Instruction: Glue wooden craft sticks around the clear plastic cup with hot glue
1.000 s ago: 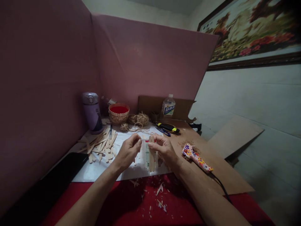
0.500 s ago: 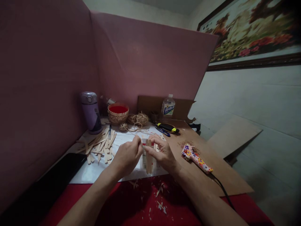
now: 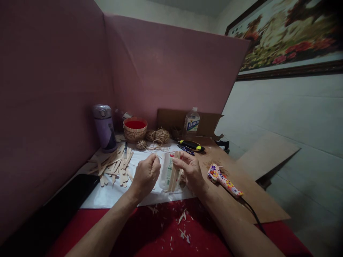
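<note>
A clear plastic container (image 3: pixel 165 171) with a green and red label stands upright in front of me, over the white sheet. Flat wooden craft sticks (image 3: pixel 174 178) lie upright along its side facing me. The thumb and fingers of my right hand (image 3: pixel 192 173) grip the container and sticks near the top. Just left of the container, and apart from it, my left hand (image 3: pixel 147 175) is closed with thumb against curled fingers. Whatever it pinches, if anything, is too small to make out.
Loose craft sticks (image 3: pixel 119 166) pile at left beside a purple flask (image 3: pixel 104 128) and a black phone-like slab (image 3: pixel 83 184). Behind stand a red-lined bowl (image 3: pixel 135 134), twine (image 3: pixel 159 135) and a bottle (image 3: pixel 192 123). A glue gun (image 3: pixel 223 180) and cutters (image 3: pixel 191 145) lie right.
My left hand has drawn back a little from the container. My right hand has tilted the container and sticks, their tops leaning right.
</note>
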Available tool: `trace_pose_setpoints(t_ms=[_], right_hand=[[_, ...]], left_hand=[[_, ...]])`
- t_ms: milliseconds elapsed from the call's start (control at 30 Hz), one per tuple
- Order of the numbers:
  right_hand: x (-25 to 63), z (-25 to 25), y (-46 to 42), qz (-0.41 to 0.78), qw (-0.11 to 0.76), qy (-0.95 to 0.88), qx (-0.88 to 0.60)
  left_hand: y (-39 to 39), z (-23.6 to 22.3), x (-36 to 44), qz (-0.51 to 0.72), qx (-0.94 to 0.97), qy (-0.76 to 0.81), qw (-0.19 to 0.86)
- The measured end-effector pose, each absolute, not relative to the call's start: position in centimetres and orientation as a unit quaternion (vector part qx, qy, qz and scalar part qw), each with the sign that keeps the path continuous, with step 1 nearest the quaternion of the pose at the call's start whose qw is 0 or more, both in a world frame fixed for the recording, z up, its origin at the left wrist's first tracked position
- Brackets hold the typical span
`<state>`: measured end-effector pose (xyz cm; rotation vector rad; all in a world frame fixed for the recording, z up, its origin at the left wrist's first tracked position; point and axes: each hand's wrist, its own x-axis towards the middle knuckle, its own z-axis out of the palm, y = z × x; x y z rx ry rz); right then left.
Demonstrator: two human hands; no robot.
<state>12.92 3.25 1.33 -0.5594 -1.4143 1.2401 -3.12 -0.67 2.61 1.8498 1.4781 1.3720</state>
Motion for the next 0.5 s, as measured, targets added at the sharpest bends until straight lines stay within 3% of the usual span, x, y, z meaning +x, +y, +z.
trace_pose_setpoints(t_ms=[267,500], right_hand=[[12.47,1.82,2.93,0.565,0.565,-0.553,-0.239],[12.73,1.29,3.48,0.564,0.567,-0.546,-0.252]], left_hand=[[-0.82,2.67,-3.07,0.562,0.668,0.461,0.159],[-0.71,2.57,-3.45,0.528,0.768,0.351,0.095]])
